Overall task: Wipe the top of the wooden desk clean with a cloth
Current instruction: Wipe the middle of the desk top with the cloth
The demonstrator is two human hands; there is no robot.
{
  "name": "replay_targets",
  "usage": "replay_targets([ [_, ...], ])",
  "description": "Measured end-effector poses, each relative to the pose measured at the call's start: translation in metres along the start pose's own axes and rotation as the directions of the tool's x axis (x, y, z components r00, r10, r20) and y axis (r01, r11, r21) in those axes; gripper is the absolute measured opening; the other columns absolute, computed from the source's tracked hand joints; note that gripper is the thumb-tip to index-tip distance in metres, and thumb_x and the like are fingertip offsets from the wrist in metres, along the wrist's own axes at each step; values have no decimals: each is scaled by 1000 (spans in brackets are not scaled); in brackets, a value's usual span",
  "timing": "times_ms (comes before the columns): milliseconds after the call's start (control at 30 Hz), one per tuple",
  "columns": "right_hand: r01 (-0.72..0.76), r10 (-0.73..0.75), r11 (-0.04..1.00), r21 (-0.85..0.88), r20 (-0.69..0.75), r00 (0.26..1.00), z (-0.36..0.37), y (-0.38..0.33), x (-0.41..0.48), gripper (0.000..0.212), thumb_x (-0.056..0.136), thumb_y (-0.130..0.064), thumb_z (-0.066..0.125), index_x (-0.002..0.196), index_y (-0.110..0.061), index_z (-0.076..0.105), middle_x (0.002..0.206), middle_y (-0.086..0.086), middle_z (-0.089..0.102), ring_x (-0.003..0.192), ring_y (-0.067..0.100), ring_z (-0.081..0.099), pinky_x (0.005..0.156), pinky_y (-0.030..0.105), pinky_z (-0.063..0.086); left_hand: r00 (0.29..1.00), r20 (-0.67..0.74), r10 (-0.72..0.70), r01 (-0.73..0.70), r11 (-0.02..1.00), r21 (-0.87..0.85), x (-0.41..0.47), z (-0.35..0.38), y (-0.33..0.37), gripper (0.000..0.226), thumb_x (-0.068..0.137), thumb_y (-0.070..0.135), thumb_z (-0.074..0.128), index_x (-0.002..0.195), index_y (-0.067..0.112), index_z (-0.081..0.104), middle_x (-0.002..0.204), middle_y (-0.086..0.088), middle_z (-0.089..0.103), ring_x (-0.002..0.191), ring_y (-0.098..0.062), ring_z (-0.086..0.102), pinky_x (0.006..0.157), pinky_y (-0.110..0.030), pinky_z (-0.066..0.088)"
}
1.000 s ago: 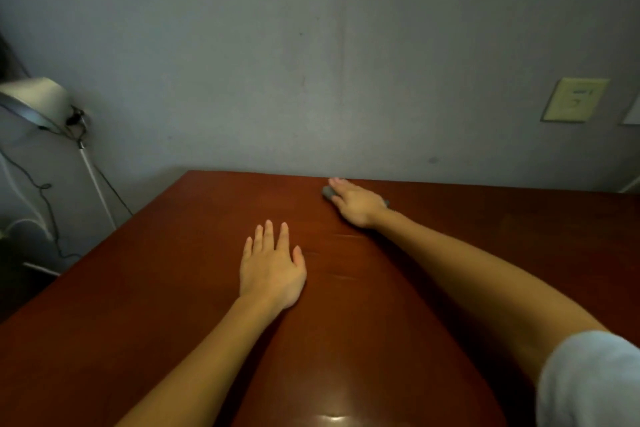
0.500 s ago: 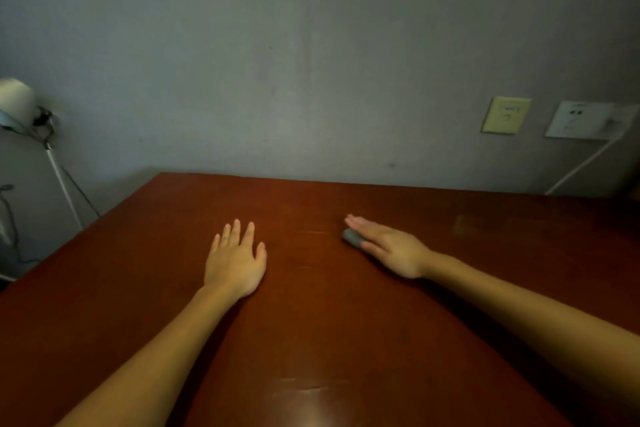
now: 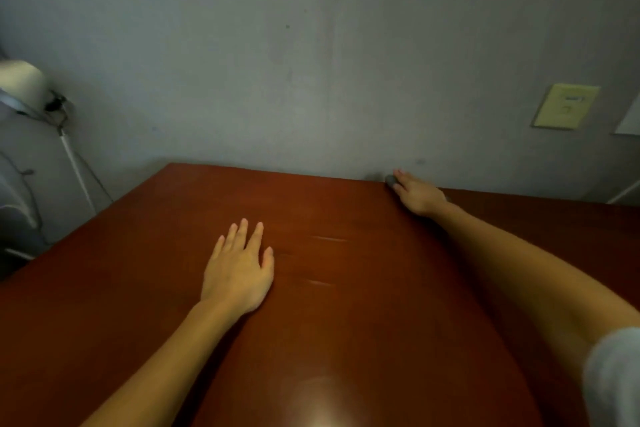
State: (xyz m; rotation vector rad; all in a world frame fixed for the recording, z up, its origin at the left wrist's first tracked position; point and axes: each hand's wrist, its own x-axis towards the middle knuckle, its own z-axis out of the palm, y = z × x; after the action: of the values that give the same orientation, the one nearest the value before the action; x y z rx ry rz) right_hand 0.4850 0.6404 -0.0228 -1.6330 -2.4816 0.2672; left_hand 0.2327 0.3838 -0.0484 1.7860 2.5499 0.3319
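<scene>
Right hand (image 3: 417, 194) presses the small grey cloth (image 3: 391, 180) flat-fingered at the far edge of the wooden desk (image 3: 346, 305) by the wall (image 3: 311, 63), left hand (image 3: 239, 271) flat mid-desk; cloth judged soft, light, best pinned under the palm.

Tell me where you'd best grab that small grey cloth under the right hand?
Probably from above: the cloth lies flat at the far edge of the desk by the wall, mostly hidden beneath the right hand. Pinch the grey end poking out past the fingertips, approaching from the near side.
</scene>
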Motion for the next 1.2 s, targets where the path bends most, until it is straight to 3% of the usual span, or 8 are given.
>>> replay_targets([
  [167,309,-309,951,4,43,950,9,-46,-23,53,103,-36,27,152,-18,16,159,-1,13,146,12,15,114,19,7,1000,-2,-25,25,1000,8,-1,1,-1,57,102,45,16,154,25,3,161,-1,-3,148,-15,-4,119,-31,-1],
  [300,585,-585,811,17,79,807,10,-41,-84,52,103,-33,30,151,-26,12,154,-17,6,140,-6,4,109,6,-1,999,-2,-38,38,999,0,-2,0,2,57,102,45,16,154,25,3,161,-1,-4,148,-15,-5,119,-31,-2],
  [400,520,-521,853,45,116,846,-7,-6,-88,51,102,-30,32,148,-32,9,153,-19,8,142,-3,7,108,5,-1,999,-1,-35,35,999,-14,-4,-1,3,57,102,44,16,154,24,3,161,-1,-4,148,-15,-5,120,-31,-2],
  [533,193,-193,981,8,77,978,-15,19,-43,53,103,-35,27,152,-21,13,159,-2,13,146,12,14,113,20,7,1000,5,-30,30,1000,-10,-2,-1,2,57,102,44,15,154,23,4,161,-2,-2,148,-16,-4,120,-32,-1],
  [667,64,-65,998,-25,-10,998,-2,-1,-28,57,102,-42,23,152,-16,15,160,2,12,146,16,16,117,28,10,999,10,-31,31,999,-7,-2,0,1,58,102,44,16,154,22,6,161,-4,0,148,-18,-2,120,-33,0],
  [800,193,-192,981,-27,31,981,7,-42,-66,55,103,-42,24,152,-20,14,160,-1,11,146,11,12,114,19,7,999,21,-26,26,1000,-2,0,-2,2,58,102,44,16,154,21,6,161,-6,0,148,-20,-1,120,-34,1],
  [1000,497,-494,867,-27,76,866,13,-84,-185,53,103,-36,27,151,-28,9,156,-16,5,140,-5,3,112,14,3,998,56,2,-2,1000,-7,-3,-3,1,59,102,44,15,154,18,6,161,-9,-1,148,-23,-1,121,-37,1],
  [1200,319,-317,948,9,132,939,-12,-28,-234,47,99,-46,21,143,-45,5,152,-27,4,140,-9,5,117,19,8,999,52,8,-8,1000,-4,-4,-3,1,60,102,44,14,154,16,4,160,-12,-2,148,-25,-2,121,-39,1],
])
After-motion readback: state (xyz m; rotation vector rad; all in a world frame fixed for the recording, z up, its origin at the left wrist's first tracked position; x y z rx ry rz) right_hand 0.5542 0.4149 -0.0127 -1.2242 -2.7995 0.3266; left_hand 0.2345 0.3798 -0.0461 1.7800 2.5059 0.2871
